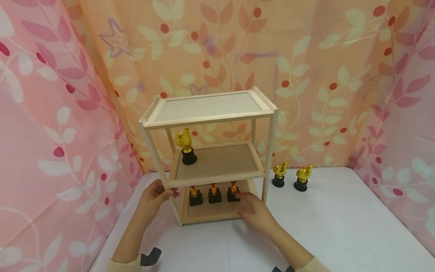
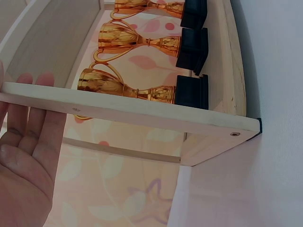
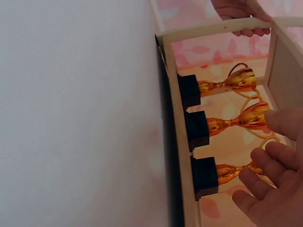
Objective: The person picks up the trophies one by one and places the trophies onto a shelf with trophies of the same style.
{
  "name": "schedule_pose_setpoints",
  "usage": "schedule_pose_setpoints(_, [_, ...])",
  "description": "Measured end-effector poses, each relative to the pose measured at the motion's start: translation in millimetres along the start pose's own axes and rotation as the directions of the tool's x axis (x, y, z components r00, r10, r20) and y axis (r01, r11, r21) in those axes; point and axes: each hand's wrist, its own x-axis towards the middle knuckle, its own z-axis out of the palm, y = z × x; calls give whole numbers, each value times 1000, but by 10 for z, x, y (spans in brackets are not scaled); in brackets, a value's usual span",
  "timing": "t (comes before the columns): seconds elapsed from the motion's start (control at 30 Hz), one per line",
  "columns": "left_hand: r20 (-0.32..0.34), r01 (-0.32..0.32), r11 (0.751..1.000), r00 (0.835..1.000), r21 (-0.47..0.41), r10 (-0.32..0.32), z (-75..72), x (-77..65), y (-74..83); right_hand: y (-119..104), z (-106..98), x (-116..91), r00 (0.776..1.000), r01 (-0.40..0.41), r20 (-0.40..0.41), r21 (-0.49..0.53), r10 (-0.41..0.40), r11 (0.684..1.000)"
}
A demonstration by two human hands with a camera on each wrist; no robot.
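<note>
A pale wooden three-tier shelf (image 1: 217,178) stands on the white table. My left hand (image 1: 153,197) grips its front left post (image 2: 132,113), with fingers behind the wood. On the bottom tier three gold cup trophies with black bases stand in a row: a left one (image 1: 196,199), a middle one (image 1: 215,196) and a right one (image 1: 232,196). My right hand (image 1: 257,214) is beside the right cup, fingers extended and spread apart, as the right wrist view shows. The middle tier's front edge hides the cups' tops in the head view.
A gold thumbs-up trophy (image 1: 188,155) stands at the left of the middle tier. Two more, a nearer one (image 1: 301,182) and a farther one (image 1: 278,179), stand on the table (image 1: 323,226) right of the shelf. Patterned curtains (image 1: 306,75) enclose the back and sides.
</note>
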Motion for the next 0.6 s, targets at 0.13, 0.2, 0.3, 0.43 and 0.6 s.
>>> schedule_pose_setpoints(0.13, [2, 1, 1000, 1000, 2, -1, 3, 5, 4, -95, -66, -24, 997, 64, 40, 18, -65, 998])
schedule_pose_setpoints(0.2, [5, 4, 1000, 1000, 8, -4, 3, 6, 5, -148, -100, -36, 994, 84, 65, 34, -86, 996])
schedule_pose_setpoints(0.3, [5, 13, 1000, 1000, 21, -13, -2, 4, 6, -239, -157, -60, 988, 102, 114, 53, -108, 993])
schedule_pose_setpoints(0.43, [2, 18, 999, 1000, 26, -18, -2, -1, 12, -391, -255, -98, 975, 130, 174, 61, -139, 990])
schedule_pose_setpoints(0.6, [-4, 27, 999, 1000, 20, -26, 7, -14, 33, -592, -411, -121, 959, 215, 178, 56, -221, 975])
